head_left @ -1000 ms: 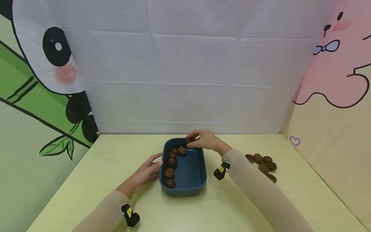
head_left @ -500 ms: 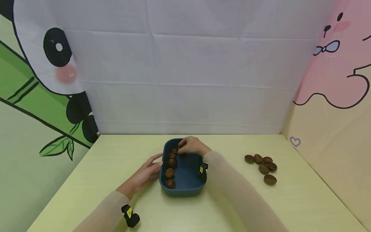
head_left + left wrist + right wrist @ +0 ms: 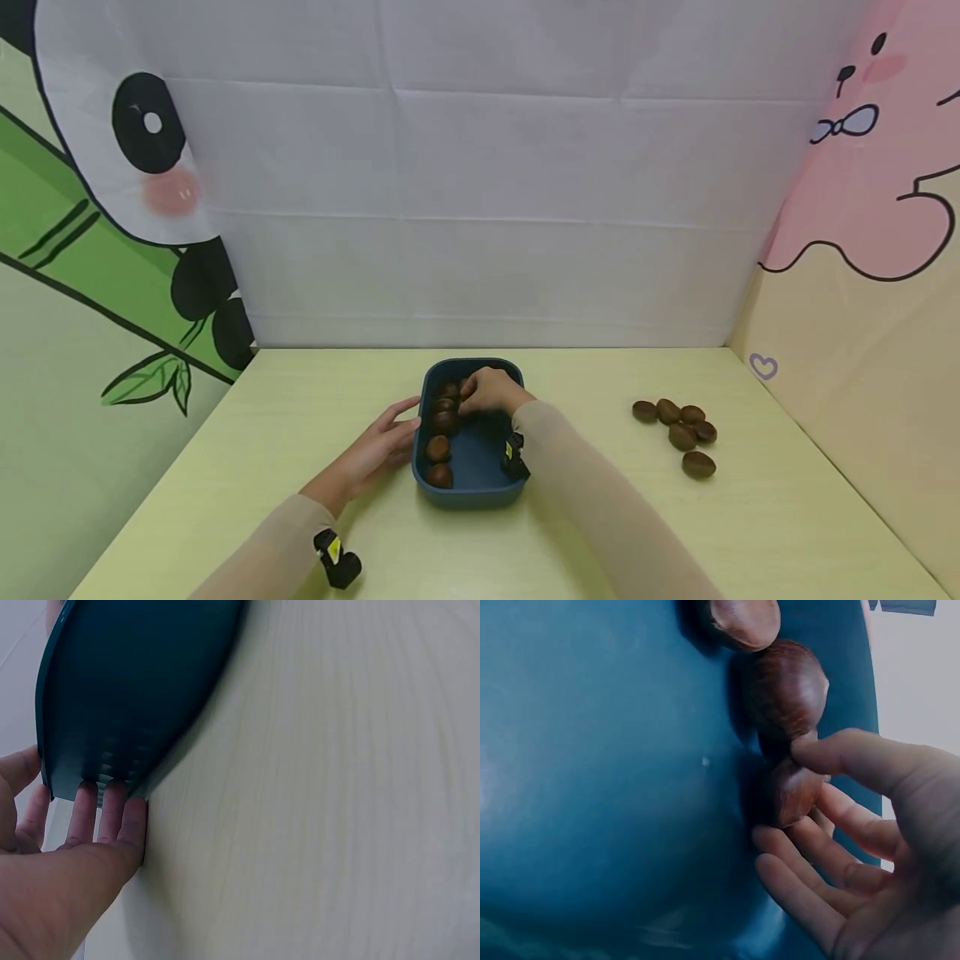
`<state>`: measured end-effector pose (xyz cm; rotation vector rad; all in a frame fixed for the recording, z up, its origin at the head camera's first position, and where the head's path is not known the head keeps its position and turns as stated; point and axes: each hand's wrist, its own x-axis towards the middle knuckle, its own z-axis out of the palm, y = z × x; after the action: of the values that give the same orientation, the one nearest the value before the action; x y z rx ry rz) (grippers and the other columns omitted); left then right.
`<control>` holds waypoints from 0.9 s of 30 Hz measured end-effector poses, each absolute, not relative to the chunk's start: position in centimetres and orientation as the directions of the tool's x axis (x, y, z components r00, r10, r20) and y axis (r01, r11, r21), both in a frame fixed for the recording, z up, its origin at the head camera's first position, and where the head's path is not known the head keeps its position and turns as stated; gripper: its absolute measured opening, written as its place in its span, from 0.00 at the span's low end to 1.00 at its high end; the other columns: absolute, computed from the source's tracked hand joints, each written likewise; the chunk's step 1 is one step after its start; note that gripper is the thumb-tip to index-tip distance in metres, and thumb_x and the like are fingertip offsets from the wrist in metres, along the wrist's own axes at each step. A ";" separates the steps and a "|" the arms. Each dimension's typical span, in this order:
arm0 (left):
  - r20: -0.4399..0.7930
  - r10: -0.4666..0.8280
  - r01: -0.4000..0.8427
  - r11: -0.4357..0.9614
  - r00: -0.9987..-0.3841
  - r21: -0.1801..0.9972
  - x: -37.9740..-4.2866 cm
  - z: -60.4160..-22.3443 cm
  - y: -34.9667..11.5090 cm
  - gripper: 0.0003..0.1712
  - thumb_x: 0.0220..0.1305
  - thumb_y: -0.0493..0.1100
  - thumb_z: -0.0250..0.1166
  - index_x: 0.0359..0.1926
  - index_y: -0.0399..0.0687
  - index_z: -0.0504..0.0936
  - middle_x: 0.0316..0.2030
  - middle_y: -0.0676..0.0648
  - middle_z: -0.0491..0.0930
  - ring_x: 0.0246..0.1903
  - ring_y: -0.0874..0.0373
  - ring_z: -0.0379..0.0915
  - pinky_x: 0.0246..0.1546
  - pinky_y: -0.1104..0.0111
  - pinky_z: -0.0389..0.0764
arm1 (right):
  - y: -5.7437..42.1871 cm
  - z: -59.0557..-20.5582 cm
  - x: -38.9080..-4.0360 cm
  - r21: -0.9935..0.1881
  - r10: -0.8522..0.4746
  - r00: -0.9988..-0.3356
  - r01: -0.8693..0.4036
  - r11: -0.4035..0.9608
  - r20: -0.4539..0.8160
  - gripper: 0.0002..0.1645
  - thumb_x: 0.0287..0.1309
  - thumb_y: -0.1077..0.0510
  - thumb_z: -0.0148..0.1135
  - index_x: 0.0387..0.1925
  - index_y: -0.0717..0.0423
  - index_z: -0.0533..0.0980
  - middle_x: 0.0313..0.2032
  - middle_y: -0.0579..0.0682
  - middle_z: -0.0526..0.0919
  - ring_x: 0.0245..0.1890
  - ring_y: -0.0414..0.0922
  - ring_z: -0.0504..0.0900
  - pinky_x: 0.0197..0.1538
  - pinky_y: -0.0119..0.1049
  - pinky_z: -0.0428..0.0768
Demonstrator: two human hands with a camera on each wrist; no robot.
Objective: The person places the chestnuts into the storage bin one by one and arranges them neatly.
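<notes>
R hand [image 3: 495, 392] pinching a chestnut [image 3: 791, 795] in the blue bin [image 3: 472, 498]

Via the wrist cam I see the R thumb and fingers bent round the chestnut, w/ the nut held btwn them; grip's only part closed, and can't tell how firm. The nut's inside the bin, twd the far end, just beside the next one in the row of chestnuts [image 3: 438, 448] along the left long side.

L hand [image 3: 375, 446] has its fingers fairly straight, tips against the bin's outer left wall; I don't see it gripping anything.

Bin's upright on the pale table [image 3: 450, 550], approx mid. Off to the right, well apart from it, I count six loose chestnuts [image 3: 682, 437], five bunched near each other, one a bit closer to me. White backdrop [image 3: 487, 167] behind, cartoon panel [image 3: 112, 250] on the left.
</notes>
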<state>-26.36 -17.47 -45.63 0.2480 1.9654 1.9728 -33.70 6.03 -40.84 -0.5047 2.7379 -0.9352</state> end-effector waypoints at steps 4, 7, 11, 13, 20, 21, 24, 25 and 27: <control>-0.116 0.363 -0.117 0.020 -0.924 0.993 -26.3 -45.6 -17.5 0.36 0.78 0.50 0.54 0.78 0.52 0.50 0.67 0.32 0.59 0.66 0.39 0.65 0.67 0.47 0.62 | 6.0 -41.0 -33.6 -0.622 -0.353 -0.932 -0.227 0.749 -0.084 0.18 0.54 0.55 0.76 0.47 0.56 0.84 0.42 0.50 0.84 0.46 0.49 0.81 0.51 0.44 0.80; -0.115 0.364 -0.117 0.017 -0.924 0.993 -26.3 -45.6 -17.5 0.36 0.78 0.50 0.54 0.78 0.52 0.50 0.67 0.32 0.59 0.66 0.39 0.65 0.67 0.47 0.62 | 6.0 -41.0 -33.6 -0.629 -0.339 -0.937 -0.212 0.748 -0.088 0.19 0.54 0.55 0.76 0.47 0.56 0.84 0.41 0.50 0.83 0.43 0.48 0.81 0.49 0.44 0.80; -0.114 0.363 -0.117 0.013 -0.925 0.993 -26.3 -45.6 -17.4 0.36 0.78 0.50 0.54 0.78 0.52 0.50 0.67 0.31 0.59 0.66 0.40 0.66 0.67 0.48 0.63 | 6.0 -41.0 -33.6 -0.625 -0.334 -0.938 -0.207 0.753 -0.092 0.19 0.54 0.55 0.76 0.48 0.56 0.83 0.43 0.52 0.83 0.41 0.48 0.81 0.46 0.43 0.81; -0.113 0.362 -0.116 0.014 -0.925 0.993 -26.3 -45.6 -17.4 0.36 0.78 0.50 0.54 0.78 0.52 0.50 0.67 0.31 0.59 0.65 0.40 0.66 0.67 0.48 0.63 | 6.0 -40.9 -33.5 -0.614 -0.336 -0.937 -0.211 0.761 -0.093 0.20 0.55 0.54 0.76 0.48 0.56 0.83 0.45 0.53 0.83 0.44 0.49 0.81 0.48 0.43 0.80; -0.116 0.358 -0.119 0.013 -0.926 0.993 -26.3 -45.6 -17.4 0.36 0.78 0.50 0.54 0.78 0.52 0.51 0.66 0.32 0.60 0.65 0.40 0.67 0.67 0.48 0.64 | 6.2 -39.8 -33.6 -0.586 -0.356 -0.930 -0.237 0.775 -0.096 0.22 0.52 0.53 0.77 0.48 0.55 0.83 0.50 0.52 0.83 0.42 0.48 0.81 0.45 0.43 0.81; -0.116 0.358 -0.119 0.012 -0.926 0.993 -26.3 -45.6 -17.4 0.36 0.78 0.50 0.54 0.78 0.52 0.51 0.67 0.32 0.60 0.66 0.40 0.67 0.67 0.48 0.63 | 6.2 -39.5 -33.7 -0.582 -0.362 -0.928 -0.246 0.775 -0.090 0.22 0.52 0.53 0.77 0.48 0.55 0.84 0.50 0.51 0.83 0.42 0.47 0.81 0.45 0.42 0.81; -0.115 0.359 -0.118 0.013 -0.926 0.993 -26.3 -45.6 -17.4 0.36 0.78 0.50 0.54 0.78 0.52 0.50 0.67 0.32 0.60 0.66 0.40 0.66 0.67 0.48 0.63 | 6.6 -38.8 -33.8 -0.569 -0.384 -0.921 -0.284 0.771 -0.060 0.21 0.52 0.54 0.76 0.48 0.55 0.84 0.47 0.49 0.85 0.40 0.45 0.81 0.45 0.40 0.80; -0.113 0.360 -0.115 0.015 -0.926 0.993 -26.3 -45.6 -17.4 0.36 0.78 0.50 0.54 0.78 0.52 0.50 0.67 0.31 0.60 0.66 0.40 0.66 0.67 0.47 0.63 | 6.7 -38.4 -33.8 -0.563 -0.393 -0.918 -0.302 0.769 -0.045 0.20 0.52 0.54 0.75 0.47 0.56 0.84 0.46 0.49 0.84 0.40 0.45 0.80 0.45 0.40 0.80; -0.110 0.362 -0.112 0.018 -0.926 0.994 -26.2 -45.6 -17.4 0.36 0.78 0.50 0.54 0.79 0.51 0.50 0.68 0.31 0.60 0.66 0.40 0.66 0.67 0.47 0.63 | 7.1 -37.7 -33.7 -0.565 -0.401 -0.916 -0.316 0.762 -0.028 0.21 0.54 0.54 0.74 0.49 0.58 0.83 0.45 0.50 0.84 0.42 0.46 0.80 0.46 0.41 0.80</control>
<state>-26.23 -17.38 -45.57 0.2568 1.9678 1.9742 -33.69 7.12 -37.73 -0.5749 2.8097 -0.8616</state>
